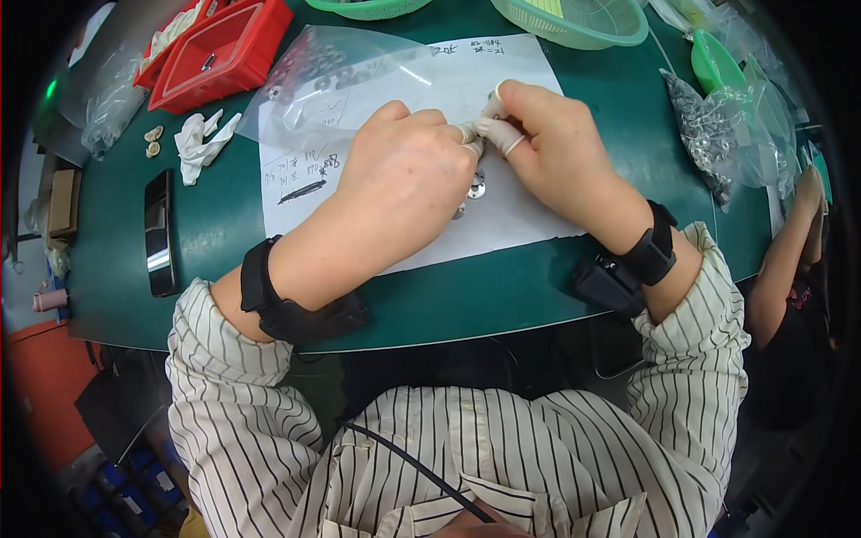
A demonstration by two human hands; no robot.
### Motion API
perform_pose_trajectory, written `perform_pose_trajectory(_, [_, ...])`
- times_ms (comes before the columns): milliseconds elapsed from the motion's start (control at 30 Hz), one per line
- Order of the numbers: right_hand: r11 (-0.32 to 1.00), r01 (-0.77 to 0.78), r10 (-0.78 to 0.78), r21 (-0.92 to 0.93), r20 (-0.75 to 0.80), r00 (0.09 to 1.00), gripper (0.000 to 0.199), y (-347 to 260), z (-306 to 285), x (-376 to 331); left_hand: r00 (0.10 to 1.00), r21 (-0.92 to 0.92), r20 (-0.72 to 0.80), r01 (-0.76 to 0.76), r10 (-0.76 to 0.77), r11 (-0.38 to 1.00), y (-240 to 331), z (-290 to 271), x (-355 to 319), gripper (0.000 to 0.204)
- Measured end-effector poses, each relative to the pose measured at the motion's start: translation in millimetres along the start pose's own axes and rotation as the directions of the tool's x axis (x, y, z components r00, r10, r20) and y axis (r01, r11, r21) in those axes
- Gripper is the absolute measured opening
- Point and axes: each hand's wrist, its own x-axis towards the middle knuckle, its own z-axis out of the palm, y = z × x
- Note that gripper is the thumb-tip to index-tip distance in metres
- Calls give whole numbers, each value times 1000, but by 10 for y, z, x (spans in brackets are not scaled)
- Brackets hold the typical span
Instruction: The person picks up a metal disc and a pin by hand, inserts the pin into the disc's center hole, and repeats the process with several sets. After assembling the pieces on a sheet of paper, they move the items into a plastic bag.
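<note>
Left hand [408, 170] curls against right hand [560, 139], can't tell if pinching, over handwritten sheet [513, 224], metal discs [477, 186] alongside, likely for reach.

white sheet [511, 222] | handwritten characters [489, 47], numbers [320, 165]: top, left | one line [302, 192] scribbled out

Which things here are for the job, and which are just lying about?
Probably for the job:
small round metal parts
white finger cots
handwritten paper sheet
clear bag of metal discs

Probably just lying about:
black smartphone
crumpled white scrap
</note>
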Motion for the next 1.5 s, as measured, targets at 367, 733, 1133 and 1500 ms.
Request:
perform_pose_trajectory(367, [999, -25, 24, 43, 26, 999, 6, -7, -27, -22, 1000, -70, 22, 16, -14, 997, -42, -6, 9, 4])
perform_pose_trajectory(733, [994, 109, -106, -18, 93, 990, 9, 5, -90, 47, 998, -216, 52, 33, -22, 976, -146, 2, -22, 11])
perform_pose_trajectory(1133, [992, 36, -33, -123, 32, 999, 12, -32, 67, 83, 994, -64, 71, -74, 79, 995, -61, -54, 19, 5])
perform_pose_trajectory(1500, [997, 65, -66, -30, -14, 998, 11, 29, 48, 9, 997, -17, 67, -46, 47, 999, 26, -24, 62, 6])
